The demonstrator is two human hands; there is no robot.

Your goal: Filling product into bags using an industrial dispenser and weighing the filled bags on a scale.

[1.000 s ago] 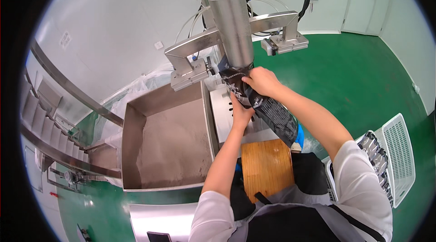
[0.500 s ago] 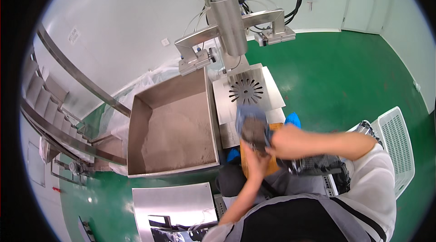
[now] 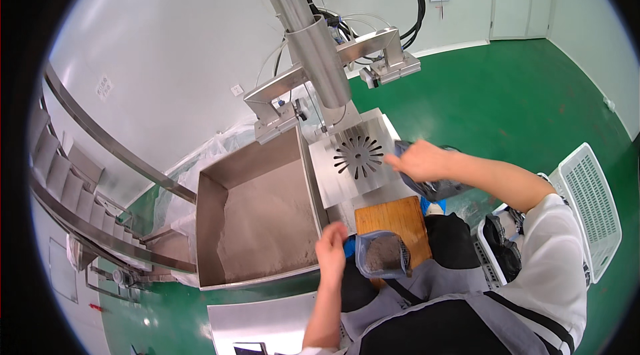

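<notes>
My right hand is closed on a dark, see-through plastic bag, held to the right of the slotted metal plate. Below it, a clear plastic tub with grey-brown powder inside rests above my lap, against the near part of a wooden board. My left hand is raised left of the tub, apart from it, beside the big bin's near corner. Motion blurs its fingers, and I see nothing held in it.
A large steel bin of the same powder stands left. Ahead, a metal machine with a round tube hangs over a slotted plate. At right are a white basket and black bags. A metal surface lies near left.
The tub of powder, earlier between both hands, has come down near my lap. My right hand has moved up and right with a dark bag; my left has moved left, away from the tub.
</notes>
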